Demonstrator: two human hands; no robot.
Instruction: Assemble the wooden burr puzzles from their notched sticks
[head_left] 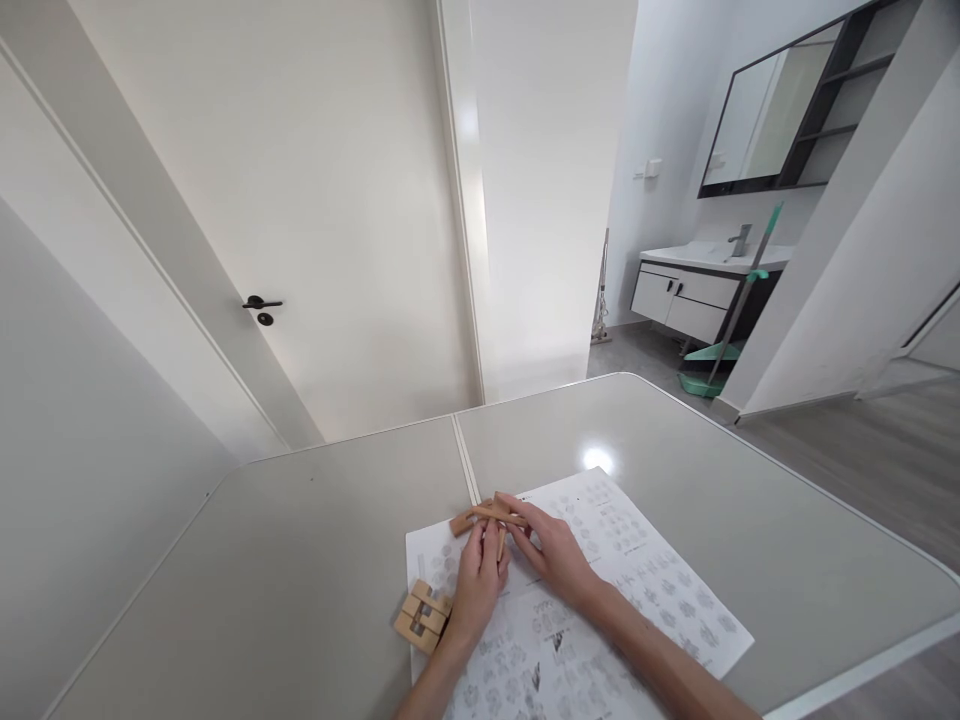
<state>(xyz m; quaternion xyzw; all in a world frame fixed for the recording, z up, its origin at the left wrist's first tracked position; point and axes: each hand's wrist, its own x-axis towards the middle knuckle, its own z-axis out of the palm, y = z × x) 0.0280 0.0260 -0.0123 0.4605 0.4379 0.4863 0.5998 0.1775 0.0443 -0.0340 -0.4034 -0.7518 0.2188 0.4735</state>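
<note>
My left hand [480, 572] has its fingers closed around a small wooden puzzle piece [501, 543], only part of which shows. Just right of it, my right hand [551, 547] pinches a longer wooden stick-shaped piece [495, 515] between thumb and fingers. The two hands nearly meet above a printed sheet [675, 590]. Behind the fingertips lies another wooden piece [461, 523], partly covered. Beside my left wrist sits a wooden block assembly [424, 615] with square gaps, resting at the sheet's left edge.
The sheet, covered in small grey diagrams, lies on a grey folding table [315, 560] with a centre seam. Past the table's far edge stands a white door [337, 200] with a black handle. A washbasin cabinet [690, 290] and a green dustpan [705, 382] are at the far right.
</note>
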